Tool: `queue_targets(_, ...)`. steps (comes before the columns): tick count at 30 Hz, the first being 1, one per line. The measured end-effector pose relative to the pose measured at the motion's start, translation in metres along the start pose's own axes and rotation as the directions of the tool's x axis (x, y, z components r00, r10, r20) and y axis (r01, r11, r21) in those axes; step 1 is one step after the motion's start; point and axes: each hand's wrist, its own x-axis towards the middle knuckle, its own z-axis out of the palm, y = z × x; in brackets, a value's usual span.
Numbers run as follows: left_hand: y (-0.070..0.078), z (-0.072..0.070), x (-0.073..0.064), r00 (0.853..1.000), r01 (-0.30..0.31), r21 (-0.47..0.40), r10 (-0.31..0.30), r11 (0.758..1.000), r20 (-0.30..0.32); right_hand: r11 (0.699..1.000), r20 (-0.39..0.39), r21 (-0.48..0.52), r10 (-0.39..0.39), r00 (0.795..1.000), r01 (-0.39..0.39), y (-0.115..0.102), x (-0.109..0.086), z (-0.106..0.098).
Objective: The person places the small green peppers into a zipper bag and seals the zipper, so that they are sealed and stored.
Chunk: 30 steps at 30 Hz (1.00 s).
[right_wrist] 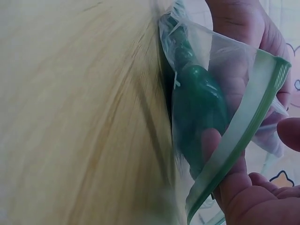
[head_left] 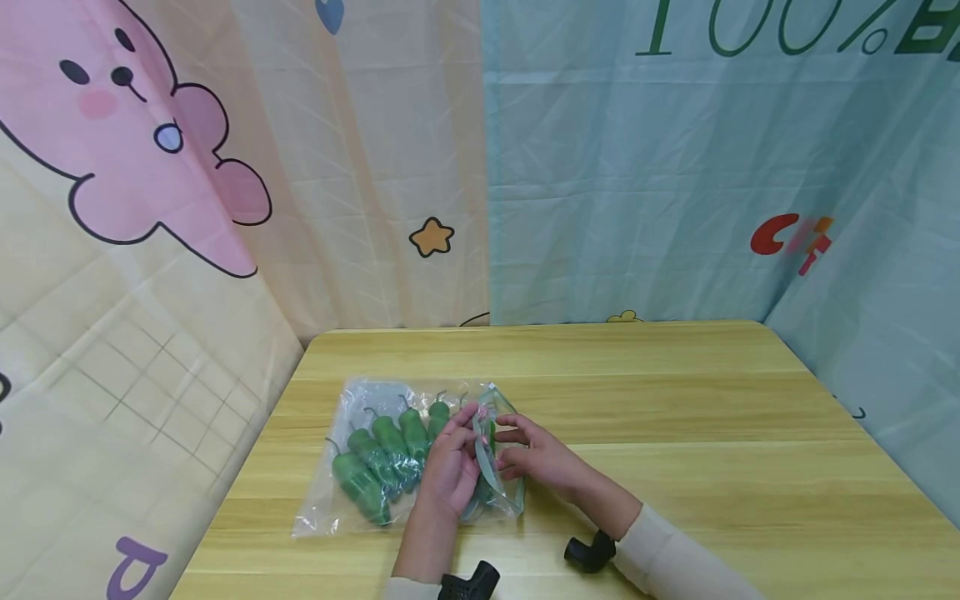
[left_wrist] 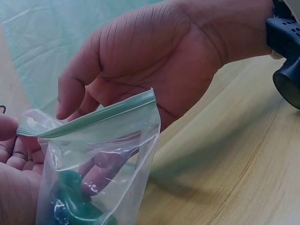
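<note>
A clear zip bag [head_left: 508, 492] with a green zip strip [left_wrist: 101, 115] stands slightly tilted on the table, a green pepper [right_wrist: 199, 103] inside it. My left hand [head_left: 450, 471] pinches the bag's rim from the left, its palm turned up. On the other side my right hand [head_left: 547, 462] is at the bag's mouth with its fingers loosely bent. Through the plastic, some right fingers [left_wrist: 105, 171] show close to the pepper; whether they touch it, I cannot tell. Left of the hands lie several green peppers [head_left: 360, 483] in a larger clear bag [head_left: 318, 512].
The wooden table [head_left: 712, 433] reaches to the right of my hands. Printed curtains [head_left: 637, 192] hang behind it and along both sides. Each wrist wears a black camera [head_left: 590, 552].
</note>
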Motion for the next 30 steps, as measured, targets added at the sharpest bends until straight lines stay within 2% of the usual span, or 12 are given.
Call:
queue_targets(7, 0.001, 0.001, -0.001, 1.0, 0.001, -0.01, -0.001, 1.0, -0.002, 0.999, 0.015, 0.029, 0.02, 1.0, -0.021, 0.001, 0.001, -0.002)
queue_targets(12, 0.001, 0.001, -0.002, 1.0, 0.006, -0.009, -0.006, 1.0, 0.004, 0.999, 0.019, -0.03, 0.022, 1.0, -0.022, -0.003, 0.001, -0.011)
queue_targets(18, 0.001, 0.002, -0.003, 1.0, 0.001, 0.022, -0.002, 1.0, 0.03, 0.995, -0.053, -0.102, -0.009, 0.999, 0.004, -0.01, 0.004, -0.032)
queue_targets(26, 0.002, 0.002, -0.004, 1.0, 0.003, 0.056, -0.004, 0.998, 0.022, 0.996, -0.17, -0.088, 0.015, 0.985, -0.031, -0.017, 0.013, -0.055)
queue_targets(30, 0.002, 0.002, -0.004, 1.0, -0.007, 0.115, 0.005, 0.993, 0.019, 0.996, -0.189, -0.076, 0.034, 0.981, -0.049, -0.015, 0.02, -0.064)
